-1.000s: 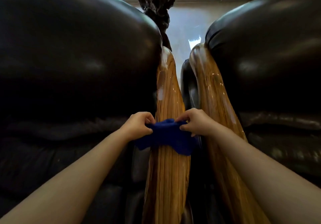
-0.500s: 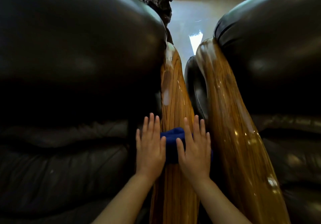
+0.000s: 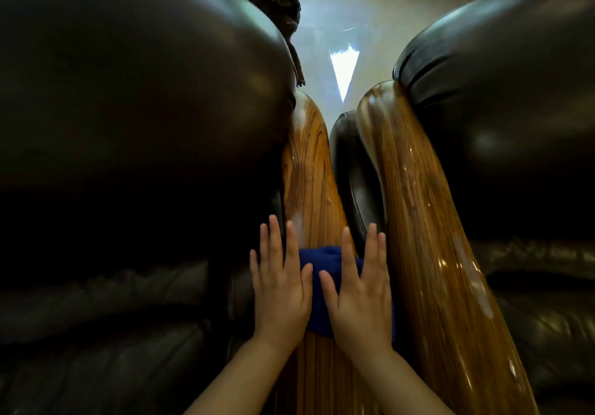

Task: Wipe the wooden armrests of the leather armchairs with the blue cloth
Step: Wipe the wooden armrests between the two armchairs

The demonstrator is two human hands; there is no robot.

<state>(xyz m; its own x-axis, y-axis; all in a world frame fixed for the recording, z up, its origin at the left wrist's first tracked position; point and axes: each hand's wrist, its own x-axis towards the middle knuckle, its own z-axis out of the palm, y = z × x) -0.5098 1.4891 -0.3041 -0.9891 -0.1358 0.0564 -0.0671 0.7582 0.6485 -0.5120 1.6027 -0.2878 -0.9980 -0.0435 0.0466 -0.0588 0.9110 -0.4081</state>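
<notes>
Two flat hands, left (image 3: pixel 280 289), right (image 3: pixel 358 295), pressing bunched blue cloth (image 3: pixel 322 263), glossy wooden armrest (image 3: pixel 310 170)

A bunched blue cloth (image 3: pixel 322 273) lies across the left glossy wooden armrest (image 3: pixel 309 170), between dark leather armchairs (image 3: pixel 128 124).

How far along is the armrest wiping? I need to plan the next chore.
Nothing looks finished. In hand: both the left hand and right hand press the blue cloth flat on the left armrest, low on its length. Left: its upper stretch and the untouched right armrest.
</notes>
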